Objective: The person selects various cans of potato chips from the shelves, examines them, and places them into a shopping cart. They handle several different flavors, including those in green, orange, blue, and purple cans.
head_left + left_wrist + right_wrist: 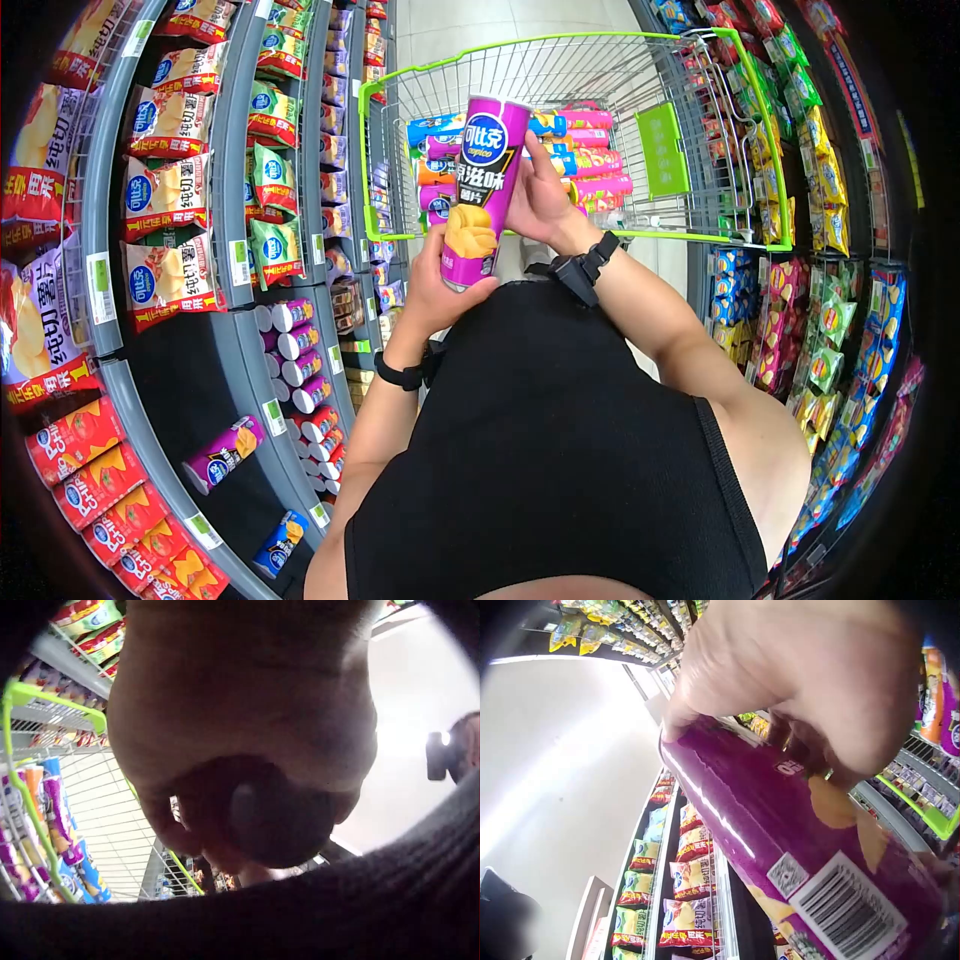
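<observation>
A purple chip can [483,190] is held at a tilt in front of the black top, its label facing up. A notch in its upper edge may mean a second can alongside; I cannot tell. My left hand [445,285] grips the lower end, thumb across the front. On the upper right side, my right hand [548,200] curls round the can. The left wrist view shows my left hand [240,697] around the dark round can end [281,817]. In the right wrist view, my right hand [802,675] grips the purple can [757,802], whose barcode shows.
A green-rimmed wire cart [660,150] ahead holds several chip cans [600,160] in purple, blue, orange and pink. Shelves of chip bags [170,190] stand left, with a purple can [225,455] and a blue can [280,543] lying low. More snack shelves [825,360] line the right.
</observation>
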`<state>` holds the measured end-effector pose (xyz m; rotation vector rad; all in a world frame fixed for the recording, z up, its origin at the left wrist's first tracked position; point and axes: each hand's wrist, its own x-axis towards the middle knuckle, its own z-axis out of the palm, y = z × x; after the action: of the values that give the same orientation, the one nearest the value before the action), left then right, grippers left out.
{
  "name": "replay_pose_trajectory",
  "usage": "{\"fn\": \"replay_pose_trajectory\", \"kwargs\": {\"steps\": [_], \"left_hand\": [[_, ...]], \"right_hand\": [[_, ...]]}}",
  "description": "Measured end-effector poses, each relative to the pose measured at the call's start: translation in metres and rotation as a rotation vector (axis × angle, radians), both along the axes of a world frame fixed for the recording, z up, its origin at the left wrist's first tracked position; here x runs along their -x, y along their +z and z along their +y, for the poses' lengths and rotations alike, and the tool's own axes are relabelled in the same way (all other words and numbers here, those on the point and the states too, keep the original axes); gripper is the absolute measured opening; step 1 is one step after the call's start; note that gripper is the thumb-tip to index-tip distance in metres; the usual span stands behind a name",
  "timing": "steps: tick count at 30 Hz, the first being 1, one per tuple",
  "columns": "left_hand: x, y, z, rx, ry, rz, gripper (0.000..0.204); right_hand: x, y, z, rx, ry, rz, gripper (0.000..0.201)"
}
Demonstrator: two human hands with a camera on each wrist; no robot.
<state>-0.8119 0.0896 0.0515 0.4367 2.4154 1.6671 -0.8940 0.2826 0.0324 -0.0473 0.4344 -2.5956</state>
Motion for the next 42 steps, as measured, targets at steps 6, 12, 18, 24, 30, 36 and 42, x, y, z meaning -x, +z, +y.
{"fn": "replay_pose_trajectory", "kwargs": {"steps": [6, 12, 18, 24, 30, 36, 42], "left_hand": [[-0.004, 0.009, 0.015, 0.227, 0.181, 0.113, 0.085], [-0.004, 0.007, 0.011, 0.241, 0.2, 0.147, 0.086], [-0.003, 0.007, 0.006, 0.258, 0.2, 0.155, 0.086], [0.001, -0.001, 0.001, 0.239, 0.205, 0.183, 0.086], [0.005, 0.001, -0.003, 0.254, 0.211, 0.2, 0.084], [0.009, 0.006, -0.006, 0.249, 0.218, 0.21, 0.083], [0.01, 0.009, -0.009, 0.268, 0.217, 0.216, 0.082]], "right_hand": [[-0.002, -0.003, -0.004, -0.076, -0.012, -0.045, 0.069], [0.001, -0.005, -0.009, -0.091, -0.021, -0.027, 0.07], [0.006, -0.016, -0.013, -0.084, -0.01, -0.051, 0.071], [0.007, -0.007, -0.018, -0.115, -0.02, -0.057, 0.07], [0.011, -0.008, -0.023, -0.126, -0.03, -0.062, 0.071], [0.016, -0.005, -0.028, -0.126, -0.027, -0.053, 0.07], [0.02, -0.01, -0.03, -0.139, -0.033, -0.028, 0.068]]}}
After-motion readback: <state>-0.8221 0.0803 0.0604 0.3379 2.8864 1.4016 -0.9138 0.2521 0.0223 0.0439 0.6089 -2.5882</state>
